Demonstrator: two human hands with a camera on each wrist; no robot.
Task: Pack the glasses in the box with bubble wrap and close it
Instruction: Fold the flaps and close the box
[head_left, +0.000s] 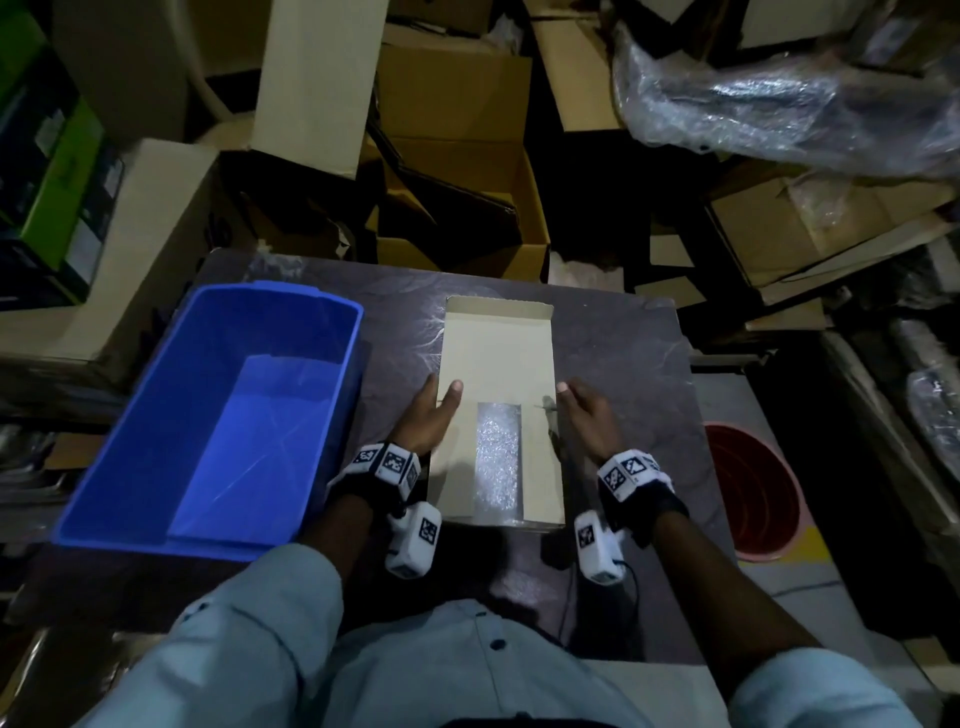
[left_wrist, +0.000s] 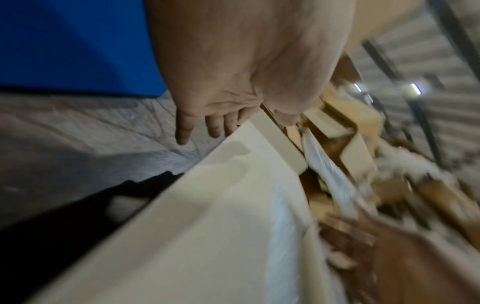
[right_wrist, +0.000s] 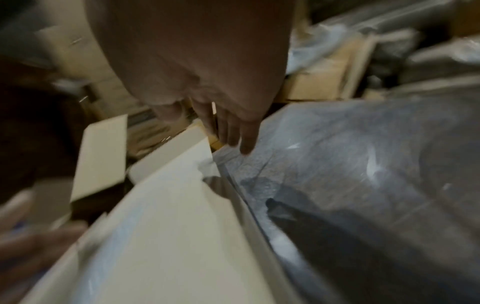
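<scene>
A pale cardboard box (head_left: 496, 353) lies in the middle of the dark table (head_left: 623, 353), its lid flap open toward the far side. Two side flaps are folded inward, and a strip of bubble wrap (head_left: 497, 457) shows between them. No glasses are visible. My left hand (head_left: 428, 415) is at the box's left edge, thumb on the left flap, straight fingers (left_wrist: 182, 133) outside the wall. My right hand (head_left: 587, 415) is at the right edge, fingers (right_wrist: 244, 142) pointing down at the table beside the box (right_wrist: 168, 216). Both wrist views are blurred.
A large blue plastic bin (head_left: 130, 441) stands at the table's left, close to my left hand. A red bucket (head_left: 753, 493) sits on the floor to the right. Stacked cardboard cartons (head_left: 457, 208) and plastic-wrapped goods (head_left: 779, 104) crowd the space beyond the table's far edge.
</scene>
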